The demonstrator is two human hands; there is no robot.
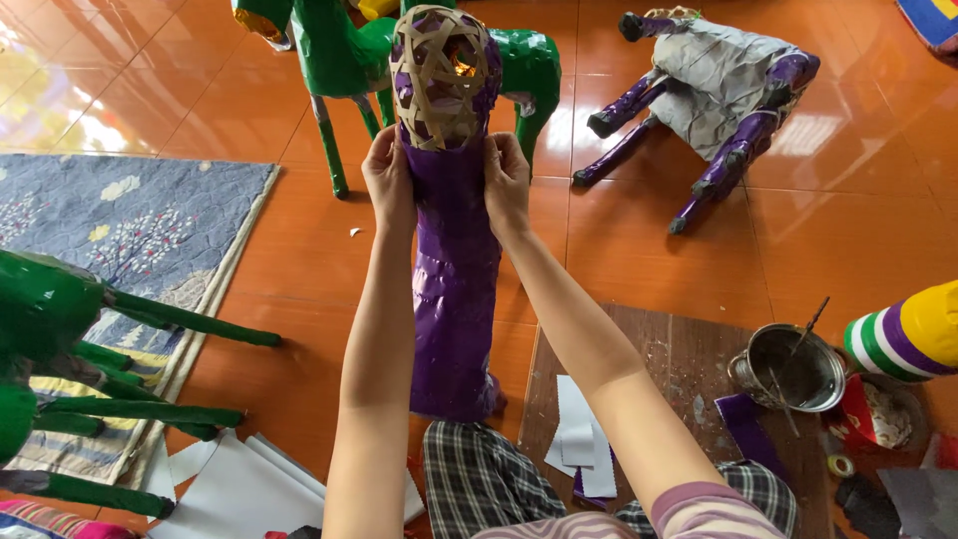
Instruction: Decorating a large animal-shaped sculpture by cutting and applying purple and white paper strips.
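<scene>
Left hand (389, 182) and right hand (506, 180) each grasping opposite sides of an upright purple paper-covered tube (454, 289) just below its woven-strip head (439, 75), base apparently resting near the lap, with a metal cup (788, 367) on the wooden board (659, 369) at right.

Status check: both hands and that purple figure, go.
Left hand and right hand grip purple neck piece below woven head. Held upright. Green figure close behind.
</scene>
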